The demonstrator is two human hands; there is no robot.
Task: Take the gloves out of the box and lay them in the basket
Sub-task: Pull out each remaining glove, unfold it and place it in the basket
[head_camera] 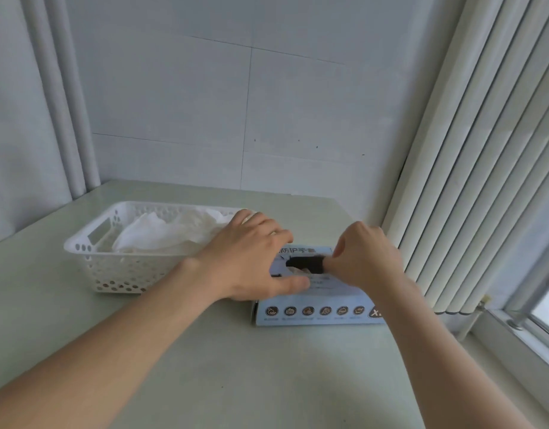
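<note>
A light blue glove box (pixel 316 311) lies flat on the pale green table, its dark oval opening (pixel 301 262) facing up. My left hand (pixel 251 258) rests flat on the box's left top, fingers spread, thumb along the near edge. My right hand (pixel 366 258) hovers over the box's right part with fingertips reaching into the opening; what they touch is hidden. A bit of pale glove (pixel 298 269) shows in the opening. Left of the box stands a white perforated basket (pixel 112 267) holding several whitish gloves (pixel 168 233).
The table (pixel 236 366) sits in a corner, with a grey wall behind, a curtain at the left and vertical blinds (pixel 483 150) at the right. A window sill (pixel 530 345) runs along the right edge.
</note>
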